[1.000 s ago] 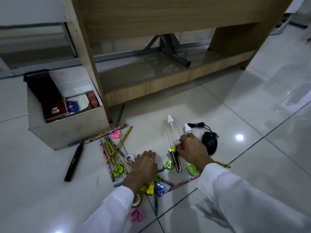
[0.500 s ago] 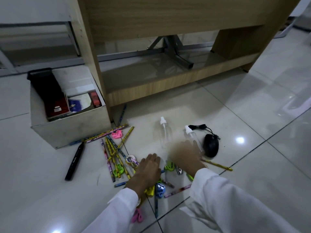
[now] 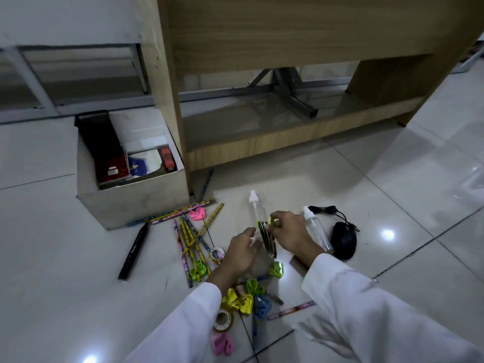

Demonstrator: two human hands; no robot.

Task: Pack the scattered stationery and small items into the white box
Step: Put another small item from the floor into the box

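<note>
Since the earlier frame your right hand (image 3: 289, 233) has come up off the floor with the metal stapler (image 3: 267, 238), which lay flat among the clutter a second ago. Your fingers are closed around its upper end, near a small yellow-green piece at the fingertips; the stapler hangs tilted, its lower end pointing down toward the tile. Your left hand (image 3: 243, 248) has lifted too; before, it was pressed flat on the floor. Now it sits just left of the stapler, fingers loosely curled and part open, holding nothing I can make out; cannot tell if it touches the stapler.

White box (image 3: 131, 205) is well apart from the grip, up and to the left, against the wooden desk leg (image 3: 167, 100). It already holds a dark red-and-black case and some small packets; labels there are too small to read. Black marker (image 3: 135, 251) lies on the floor below the box, with faint writing on the barrel that is not legible.

Two clear spray bottles lie behind your hands: one (image 3: 256, 209) just left of the right hand, the other (image 3: 317, 231) to its right, beside the black mouse (image 3: 343, 239). Pencils (image 3: 193, 234) are fanned out left of the left hand. Coloured clips (image 3: 246, 299), a tape roll (image 3: 222, 320) and a pink clip (image 3: 222, 345) sit between your sleeves. All of these are unchanged from before.
</note>
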